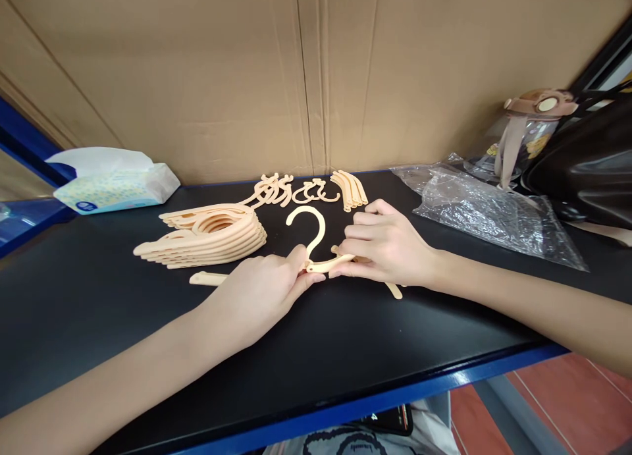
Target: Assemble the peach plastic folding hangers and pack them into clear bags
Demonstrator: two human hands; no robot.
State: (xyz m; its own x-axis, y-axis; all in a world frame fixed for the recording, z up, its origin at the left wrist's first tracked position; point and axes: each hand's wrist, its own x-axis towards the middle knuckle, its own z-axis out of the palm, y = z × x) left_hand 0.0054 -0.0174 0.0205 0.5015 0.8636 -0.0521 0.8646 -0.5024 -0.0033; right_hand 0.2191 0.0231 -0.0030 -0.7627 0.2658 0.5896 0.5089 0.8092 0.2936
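Observation:
A cream plastic hanger (320,230) with its hook pointing up is held between both hands, just above the black tabletop. My left hand (261,284) pinches it near the base of the hook, and one arm piece sticks out to the left behind that hand. My right hand (390,244) has its fingers wrapped round the other arm piece, whose end shows below the palm. To the left lies a stack of folded cream hangers (212,241). Behind the hands are several loose hook pieces (276,190) and a bundle of curved arm pieces (350,190).
A tissue pack (118,185) stands at the back left. Crumpled clear plastic (494,211) lies on the right, before a bottle (530,135) and a black bag (587,152). Cardboard (222,80) closes off the back. The table's blue front edge (459,379) runs below my hands.

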